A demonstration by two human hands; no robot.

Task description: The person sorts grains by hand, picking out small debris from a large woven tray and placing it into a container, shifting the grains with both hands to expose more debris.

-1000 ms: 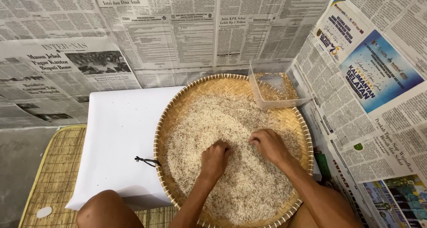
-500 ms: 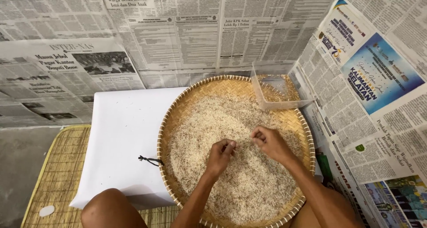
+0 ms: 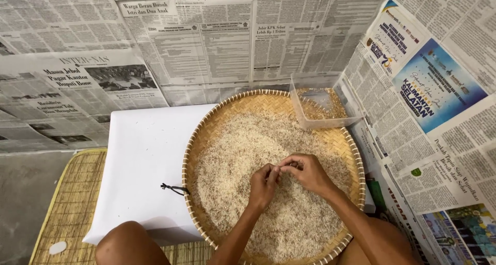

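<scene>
A round woven bamboo tray [image 3: 201,141] holds a wide layer of pale rice grains [image 3: 243,141]. My left hand [image 3: 263,185] and my right hand [image 3: 305,172] hover over the middle of the rice, fingertips brought together and touching each other. The fingers pinch something too small to make out, perhaps a grain or speck. A clear plastic container [image 3: 323,107] rests on the tray's far right rim.
The tray lies on a white board [image 3: 139,177] over a woven straw mat [image 3: 67,213]. Newspaper sheets [image 3: 206,43] cover the wall behind and the right side. My bare knee [image 3: 126,244] shows at the bottom left. A short black cord [image 3: 173,188] hangs at the tray's left rim.
Both hands lifted from being spread in the rice and moved together; the fingertips now meet in a pinch above the grains.
</scene>
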